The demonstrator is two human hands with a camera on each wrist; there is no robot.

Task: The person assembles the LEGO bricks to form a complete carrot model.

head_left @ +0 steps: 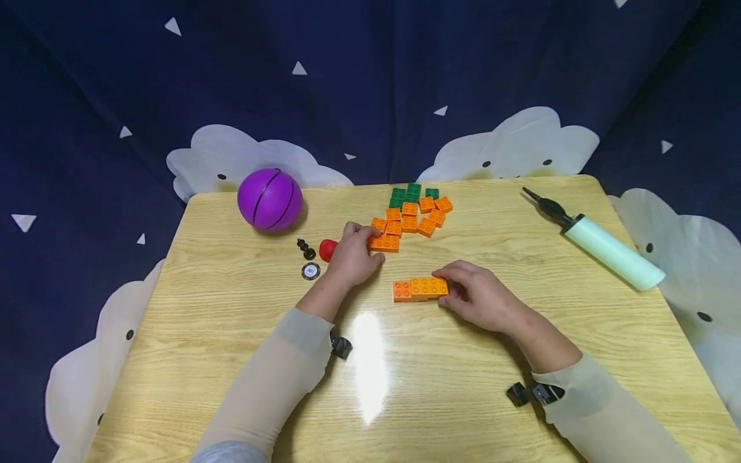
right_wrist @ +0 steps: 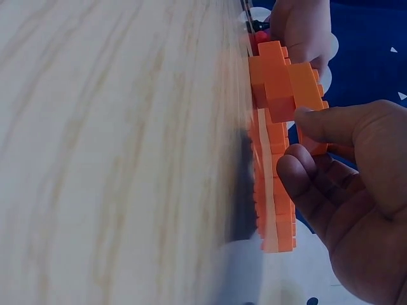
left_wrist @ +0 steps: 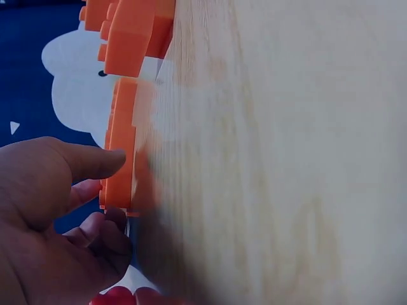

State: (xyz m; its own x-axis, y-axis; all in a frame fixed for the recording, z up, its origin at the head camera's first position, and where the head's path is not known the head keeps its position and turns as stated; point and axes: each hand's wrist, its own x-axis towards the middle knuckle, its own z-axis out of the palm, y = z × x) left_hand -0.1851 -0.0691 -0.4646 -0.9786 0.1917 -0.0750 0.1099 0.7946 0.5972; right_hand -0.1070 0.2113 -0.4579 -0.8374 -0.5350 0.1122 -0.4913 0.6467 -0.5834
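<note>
My right hand (head_left: 477, 296) pinches the right end of a stepped stack of joined orange bricks (head_left: 428, 287), thumb and fingers on opposite sides. In the right wrist view the stack (right_wrist: 276, 79) shows blocks at different levels. My left hand (head_left: 351, 254) is at the left end of a long orange brick (head_left: 384, 244), on the table below a group of loose orange bricks. In the left wrist view the thumb overlaps the side of that brick (left_wrist: 121, 152), with a finger behind it and the other fingers curled below.
Several loose orange bricks (head_left: 409, 224) and green bricks (head_left: 413, 192) lie toward the back edge. Left of them are a red object (head_left: 327, 250), a black chess piece (head_left: 307, 249), a poker chip (head_left: 311, 271) and a purple ball (head_left: 269, 200). A balloon pump (head_left: 613, 251) lies at right.
</note>
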